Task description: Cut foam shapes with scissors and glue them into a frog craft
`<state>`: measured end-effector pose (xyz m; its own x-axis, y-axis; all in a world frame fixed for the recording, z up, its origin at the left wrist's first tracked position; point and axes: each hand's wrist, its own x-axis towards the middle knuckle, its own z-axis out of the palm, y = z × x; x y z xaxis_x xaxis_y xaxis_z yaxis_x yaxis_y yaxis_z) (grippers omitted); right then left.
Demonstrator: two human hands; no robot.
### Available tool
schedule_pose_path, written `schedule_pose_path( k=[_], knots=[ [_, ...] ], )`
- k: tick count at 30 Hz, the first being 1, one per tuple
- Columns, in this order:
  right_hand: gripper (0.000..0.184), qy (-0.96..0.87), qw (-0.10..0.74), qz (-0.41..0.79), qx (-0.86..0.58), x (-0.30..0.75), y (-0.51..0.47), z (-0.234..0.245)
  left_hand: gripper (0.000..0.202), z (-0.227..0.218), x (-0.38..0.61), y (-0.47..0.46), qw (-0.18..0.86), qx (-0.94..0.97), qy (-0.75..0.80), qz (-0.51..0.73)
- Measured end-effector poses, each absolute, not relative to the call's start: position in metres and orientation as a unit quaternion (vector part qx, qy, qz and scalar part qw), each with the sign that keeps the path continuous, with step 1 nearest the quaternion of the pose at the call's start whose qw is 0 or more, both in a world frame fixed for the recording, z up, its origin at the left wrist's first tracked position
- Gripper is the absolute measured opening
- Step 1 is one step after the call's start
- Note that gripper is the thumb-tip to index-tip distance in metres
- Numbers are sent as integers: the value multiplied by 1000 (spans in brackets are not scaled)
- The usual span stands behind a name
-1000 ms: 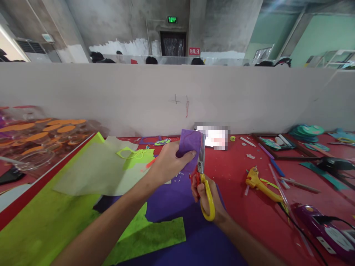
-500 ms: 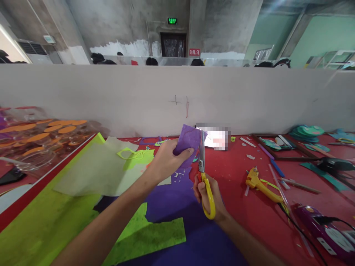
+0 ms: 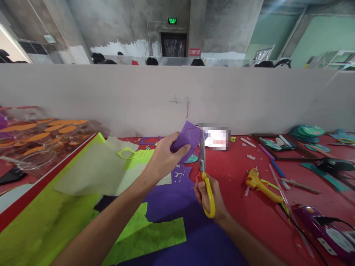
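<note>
Between the thumb and fingers of my left hand (image 3: 166,157) is a piece of purple felt (image 3: 189,135), held up off the table with a line marked across it. My right hand (image 3: 212,194) grips yellow-handled scissors (image 3: 208,192), their blades pointing up along the felt's right edge. The blades look nearly closed; whether they bite into the felt I cannot tell. Below lies a large purple sheet (image 3: 172,199) with small white scraps (image 3: 179,174) on it. A green felt strip (image 3: 155,234) rests on the sheet near my left forearm.
A yellow glue gun (image 3: 262,186) lies to the right, near a purple device (image 3: 324,231) with a cord. Behind the scissors glows a blurred screen (image 3: 217,138). Clear cups with orange discs (image 3: 68,129) crowd the left. A dark frame (image 3: 298,159) sits at back right.
My left hand and the purple felt have tilted and shifted slightly left, uncovering a teal cut-out beneath. The scissors in my right hand have barely moved.
</note>
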<state>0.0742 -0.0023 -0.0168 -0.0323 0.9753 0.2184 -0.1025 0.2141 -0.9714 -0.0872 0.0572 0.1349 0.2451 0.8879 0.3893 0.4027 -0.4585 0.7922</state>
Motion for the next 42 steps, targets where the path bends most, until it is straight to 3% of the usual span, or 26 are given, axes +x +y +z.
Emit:
schedule_pose_path(
  k=[6, 19, 24, 29, 34, 42],
  knots=[
    [59, -519, 574, 491, -400, 73, -1, -18, 11, 138, -87, 57, 273, 725, 435, 459],
    [60, -525, 575, 467, -419, 73, 0, -17, 26, 136, -91, 62, 248, 694, 426, 524],
    [58, -518, 570, 469, -432, 72, 0, -15, 34, 134, -95, 66, 288, 659, 407, 562],
    [55, -516, 576, 483, -411, 73, 1, -16, 31, 135, -100, 68, 276, 648, 408, 581],
    [56, -521, 590, 493, -370, 76, 2, -22, 23, 143, -109, 70, 262, 706, 420, 506],
    [56, -502, 611, 504, -346, 73, 0, -14, 34, 155, -122, 70, 276, 832, 376, 300]
  ],
)
